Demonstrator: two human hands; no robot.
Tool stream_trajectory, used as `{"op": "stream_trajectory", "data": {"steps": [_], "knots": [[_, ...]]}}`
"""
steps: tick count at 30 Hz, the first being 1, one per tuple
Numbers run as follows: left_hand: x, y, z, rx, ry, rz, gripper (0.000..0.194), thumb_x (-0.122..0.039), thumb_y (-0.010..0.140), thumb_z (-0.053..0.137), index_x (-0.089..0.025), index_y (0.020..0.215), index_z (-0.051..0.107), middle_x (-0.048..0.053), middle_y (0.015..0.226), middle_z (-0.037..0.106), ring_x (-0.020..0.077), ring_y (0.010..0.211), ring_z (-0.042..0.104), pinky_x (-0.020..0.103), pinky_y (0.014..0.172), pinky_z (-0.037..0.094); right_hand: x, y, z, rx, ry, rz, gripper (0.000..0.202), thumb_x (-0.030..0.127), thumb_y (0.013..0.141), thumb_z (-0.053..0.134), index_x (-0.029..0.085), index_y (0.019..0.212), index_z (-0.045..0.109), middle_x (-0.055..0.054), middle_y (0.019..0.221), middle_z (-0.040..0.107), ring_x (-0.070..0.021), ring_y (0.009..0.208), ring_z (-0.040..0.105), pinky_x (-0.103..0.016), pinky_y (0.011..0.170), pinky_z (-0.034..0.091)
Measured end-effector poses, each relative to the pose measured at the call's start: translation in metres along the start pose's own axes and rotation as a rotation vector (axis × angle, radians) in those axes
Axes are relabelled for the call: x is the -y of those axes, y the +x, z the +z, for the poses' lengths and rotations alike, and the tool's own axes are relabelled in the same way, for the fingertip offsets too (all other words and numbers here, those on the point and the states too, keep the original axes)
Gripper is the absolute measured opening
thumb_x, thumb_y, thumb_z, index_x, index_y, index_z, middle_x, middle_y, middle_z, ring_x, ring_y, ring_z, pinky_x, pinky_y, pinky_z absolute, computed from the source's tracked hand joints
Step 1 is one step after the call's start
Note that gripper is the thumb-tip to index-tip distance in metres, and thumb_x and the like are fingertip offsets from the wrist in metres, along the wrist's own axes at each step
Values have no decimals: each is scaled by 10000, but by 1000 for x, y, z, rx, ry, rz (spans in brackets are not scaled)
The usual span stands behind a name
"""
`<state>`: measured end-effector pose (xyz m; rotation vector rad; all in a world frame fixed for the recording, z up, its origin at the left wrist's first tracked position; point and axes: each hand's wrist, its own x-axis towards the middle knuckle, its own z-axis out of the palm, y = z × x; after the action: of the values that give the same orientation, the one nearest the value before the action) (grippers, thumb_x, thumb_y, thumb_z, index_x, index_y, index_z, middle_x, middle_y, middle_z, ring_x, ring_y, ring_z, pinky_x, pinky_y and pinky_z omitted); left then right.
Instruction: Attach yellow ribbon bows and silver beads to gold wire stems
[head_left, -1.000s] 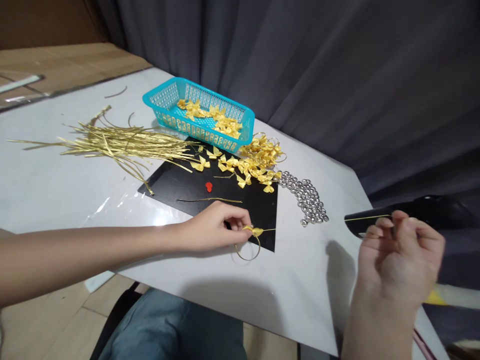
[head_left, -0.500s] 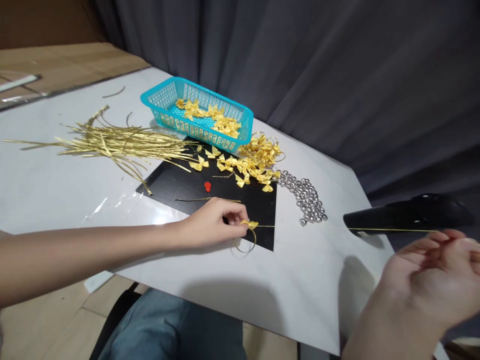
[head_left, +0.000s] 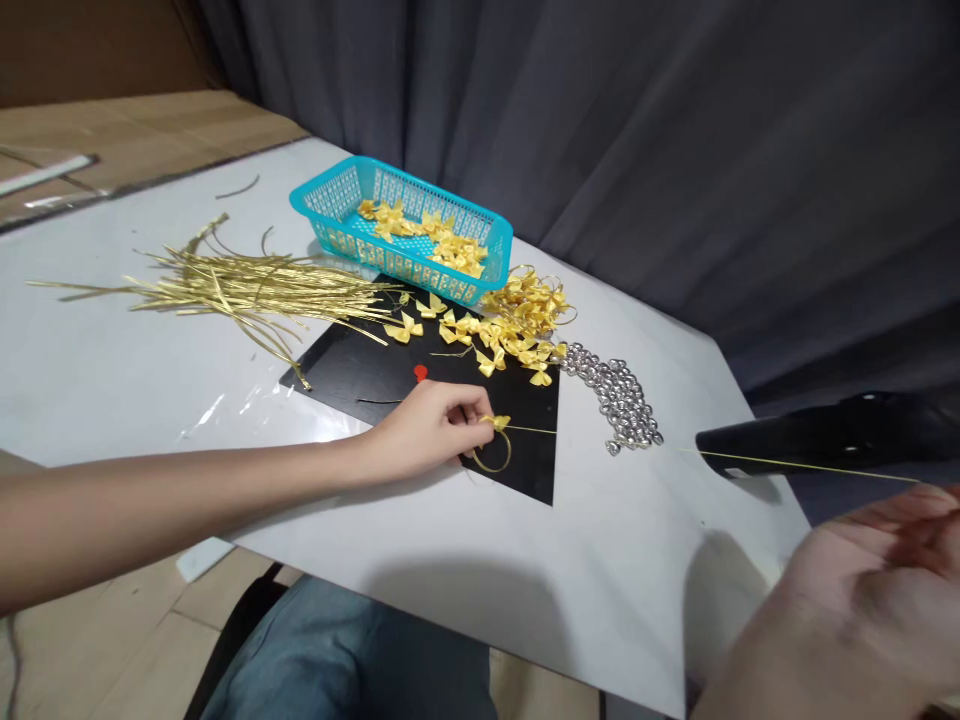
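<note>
My left hand [head_left: 454,418], above the black mat [head_left: 525,470], pinches a small yellow ribbon bow [head_left: 498,423]. A loop of gold cord [head_left: 495,465] hangs below the bow at my fingertips. From the bow a thin yellow thread [head_left: 817,467] runs taut to the right. Its far end goes into my right hand [head_left: 892,570], which is closed at the right edge of the view, partly cut off. More yellow bows [head_left: 491,335] lie on the mat beyond my left hand, near a small red piece [head_left: 420,373].
A blue plastic basket [head_left: 330,235] holding bows stands at the back. Gold cords [head_left: 247,290] lie in a bundle on the left. Silver beads [head_left: 622,400] are spread on the white table [head_left: 615,540]. A black object [head_left: 787,435] sits at the right edge, under the thread.
My right hand has shifted further right and slightly down, keeping the thread taut. My left hand has risen a little in view with the bow and the loop.
</note>
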<state>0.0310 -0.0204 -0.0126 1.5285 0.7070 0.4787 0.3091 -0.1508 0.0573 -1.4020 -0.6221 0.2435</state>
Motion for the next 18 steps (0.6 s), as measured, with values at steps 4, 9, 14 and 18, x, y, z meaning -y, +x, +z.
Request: {"op": "stream_trajectory", "data": {"steps": [4, 9, 14, 18], "knots": [[-1, 3, -3, -35, -59, -46, 111, -261, 805, 590, -167, 747, 579, -24, 659, 551, 130, 626, 584, 210, 507, 534, -3, 2, -7, 13, -41, -82, 177, 409, 800, 708, 256, 813, 620, -52, 874, 659, -191, 706, 638, -312, 485, 470], [-2, 4, -5, -43, -41, -13, 121, -259, 828, 586, -162, 757, 574, -26, 653, 557, 115, 604, 569, 209, 506, 544, -9, 1, -5, 40, 2, -112, 252, 336, 682, 809, 206, 730, 598, -7, 733, 616, -100, 569, 545, -207, 436, 378], [2, 1, -4, -59, 161, 203, 111, -208, 852, 581, -151, 759, 599, -35, 649, 579, 74, 600, 550, 135, 521, 445, -24, -25, 22, 721, -527, -26, 179, 368, 822, 700, 197, 834, 648, -42, 772, 668, -141, 604, 567, -273, 539, 457], [4, -2, -3, -55, 312, 358, 104, -178, 860, 584, -145, 767, 615, -34, 686, 590, 55, 609, 541, 127, 543, 403, -38, -46, 40, 842, -799, -155, 193, 387, 901, 599, 221, 999, 610, -42, 920, 658, -142, 637, 558, -278, 560, 442]]}}
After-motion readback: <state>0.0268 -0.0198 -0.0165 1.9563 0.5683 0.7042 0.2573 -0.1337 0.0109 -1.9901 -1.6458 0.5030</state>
